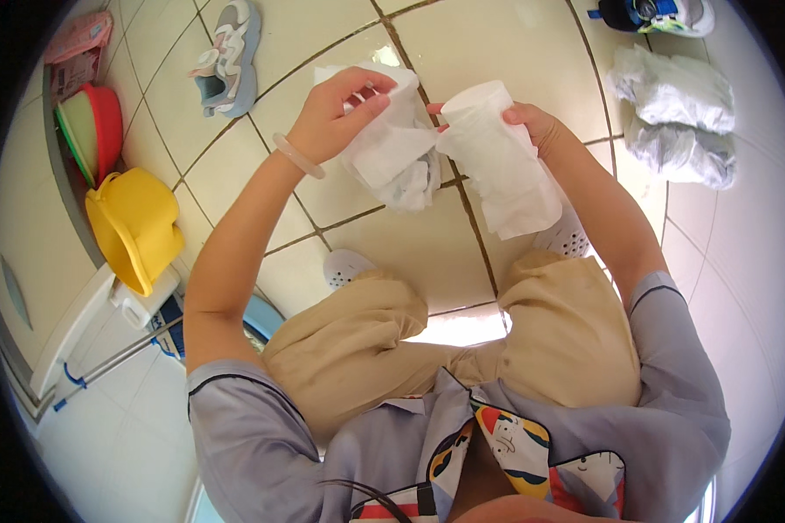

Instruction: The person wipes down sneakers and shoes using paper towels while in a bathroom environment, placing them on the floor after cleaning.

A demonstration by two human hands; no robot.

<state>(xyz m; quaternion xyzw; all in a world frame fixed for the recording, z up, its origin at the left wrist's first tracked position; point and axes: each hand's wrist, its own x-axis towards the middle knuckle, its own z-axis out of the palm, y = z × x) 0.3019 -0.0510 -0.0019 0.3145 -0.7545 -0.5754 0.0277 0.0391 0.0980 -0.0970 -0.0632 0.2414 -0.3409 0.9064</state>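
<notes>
My right hand (530,124) grips a roll of white tissue paper (504,163), with a loose length hanging from it toward my right knee. My left hand (350,108) is over a bundle draped in white tissue (392,150) on the tiled floor. Its fingers and thumb are curled close together at the paper's far part; whether they pinch a sheet cannot be made out. Something greyish shows at the bundle's near end, but the paper hides what it is. The roll is just right of the bundle.
A grey-white sneaker (229,62) lies at the far left. On the right are two paper-wrapped bundles (677,121), with a blue-and-white shoe (657,16) beyond. A yellow bucket (137,229), red and green basins (101,127) and a metal pole (127,353) line the left side.
</notes>
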